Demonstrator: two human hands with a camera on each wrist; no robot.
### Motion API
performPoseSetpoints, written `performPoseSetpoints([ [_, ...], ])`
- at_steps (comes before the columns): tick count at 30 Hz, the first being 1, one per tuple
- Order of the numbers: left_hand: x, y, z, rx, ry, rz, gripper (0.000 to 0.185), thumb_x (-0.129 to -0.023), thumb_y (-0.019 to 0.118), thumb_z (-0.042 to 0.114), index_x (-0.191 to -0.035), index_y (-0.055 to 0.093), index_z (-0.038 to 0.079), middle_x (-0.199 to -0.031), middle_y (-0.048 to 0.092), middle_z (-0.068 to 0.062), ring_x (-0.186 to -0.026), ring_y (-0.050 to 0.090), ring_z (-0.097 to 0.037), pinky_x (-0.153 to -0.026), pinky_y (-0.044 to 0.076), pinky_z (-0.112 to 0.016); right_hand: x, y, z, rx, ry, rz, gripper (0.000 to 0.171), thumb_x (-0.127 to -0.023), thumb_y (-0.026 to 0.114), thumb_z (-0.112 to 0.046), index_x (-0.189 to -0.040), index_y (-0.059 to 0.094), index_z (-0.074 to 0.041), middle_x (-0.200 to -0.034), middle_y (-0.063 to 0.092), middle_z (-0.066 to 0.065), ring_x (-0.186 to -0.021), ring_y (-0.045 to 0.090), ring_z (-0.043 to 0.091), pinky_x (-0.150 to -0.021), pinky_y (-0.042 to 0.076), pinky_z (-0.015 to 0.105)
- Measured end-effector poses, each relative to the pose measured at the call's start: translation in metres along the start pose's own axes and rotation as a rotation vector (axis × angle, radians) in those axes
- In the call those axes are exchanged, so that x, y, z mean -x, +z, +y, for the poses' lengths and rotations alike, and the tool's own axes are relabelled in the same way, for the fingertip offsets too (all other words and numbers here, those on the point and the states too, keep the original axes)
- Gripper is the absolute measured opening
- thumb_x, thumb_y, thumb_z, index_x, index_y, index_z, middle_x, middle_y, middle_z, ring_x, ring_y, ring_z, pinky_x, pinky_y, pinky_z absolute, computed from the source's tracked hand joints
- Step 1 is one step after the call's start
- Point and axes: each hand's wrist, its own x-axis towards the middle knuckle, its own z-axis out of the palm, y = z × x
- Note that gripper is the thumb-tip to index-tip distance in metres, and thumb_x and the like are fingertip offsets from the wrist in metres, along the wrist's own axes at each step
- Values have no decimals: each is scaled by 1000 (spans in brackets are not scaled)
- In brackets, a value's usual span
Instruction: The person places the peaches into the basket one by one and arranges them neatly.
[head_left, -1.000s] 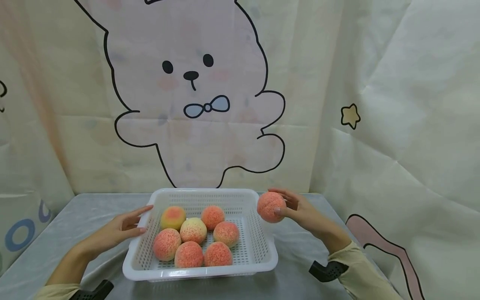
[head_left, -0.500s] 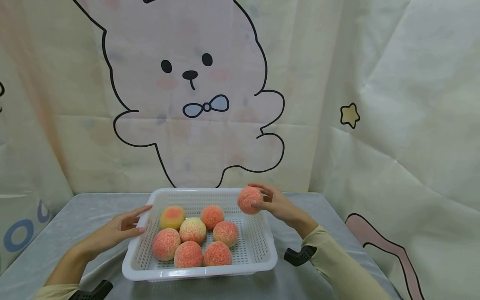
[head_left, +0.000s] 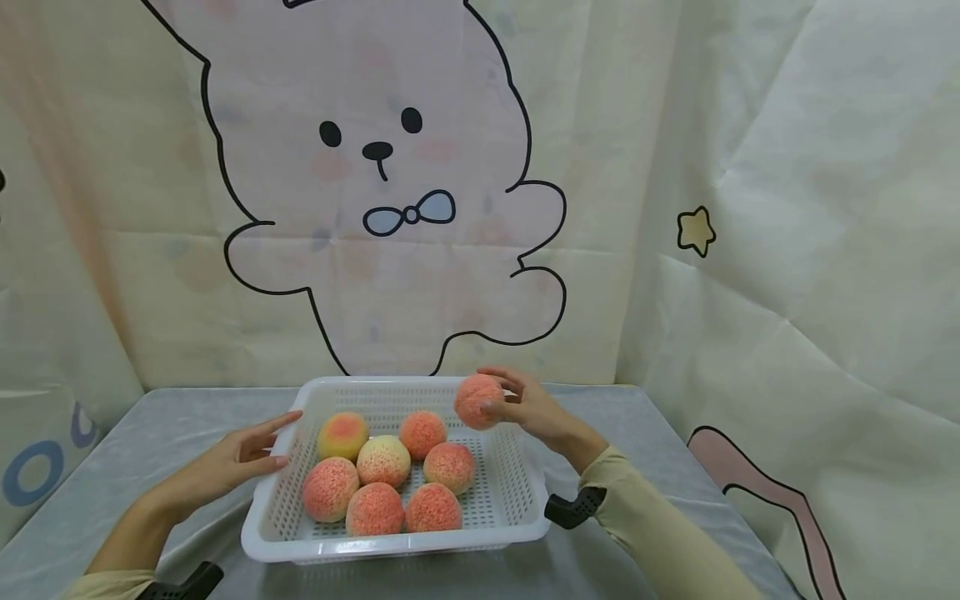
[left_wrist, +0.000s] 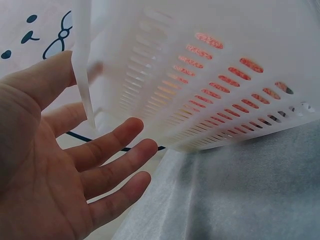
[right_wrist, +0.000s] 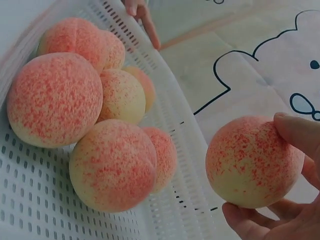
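In my right hand [head_left: 536, 410] I hold a pink-red speckled peach [head_left: 478, 402], pinched between thumb and fingers above the back right part of a white plastic basket [head_left: 397, 546]. The right wrist view shows its paler underside [right_wrist: 255, 165], apart from the peaches below. My left hand [head_left: 232, 462] rests at the basket's left rim, its thumb and index finger touching there. In the left wrist view the other fingers [left_wrist: 120, 167] stretch out relaxed beside the slotted wall. Several peaches lie in the basket, among them a yellow one [head_left: 342, 435] and a pale speckled one [head_left: 384, 460].
The basket stands on a table with a grey cloth [head_left: 600, 417]. Behind it hangs a curtain [head_left: 592, 125] printed with a cartoon bear. Black wrist devices [head_left: 576, 507] are worn at both sleeves.
My right hand has carried the peach leftward, from beside the basket's right rim to above its back right part. My left hand stays at the rim.
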Motion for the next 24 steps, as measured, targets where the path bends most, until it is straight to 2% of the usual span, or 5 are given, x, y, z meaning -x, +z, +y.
performPoseSetpoints([
  [7,1,1,1,-8,-4,14,76,-101,59,30,-163,18,11,-155,36,-36,-129,56,-41,-94,52,-65,-9,11,1,-76,50,68,61,-99,66,-19,-154,40,-12,-146,51,23,-112,64,20,-94,57,38],
  [14,-1,0,-2,-9,8,3,76,-101,59,28,-163,17,11,-154,37,-36,-128,57,-40,-93,54,-62,-16,23,4,-118,127,151,58,-99,66,-17,-152,43,-12,-143,52,25,-116,63,27,-96,57,45],
  [18,-1,0,-2,-5,8,4,76,-102,59,29,-163,17,11,-155,37,-36,-128,57,-40,-94,54,-63,-19,29,9,-117,154,189,56,-99,66,-15,-151,46,-11,-142,53,26,-114,65,27,-93,57,45],
  [24,-1,0,-2,-1,11,7,76,-102,58,29,-163,17,11,-155,36,-36,-128,57,-40,-94,54,-63,-22,34,15,-70,166,240,55,-96,69,-13,-147,51,-9,-143,53,27,-103,66,22,-83,59,39],
])
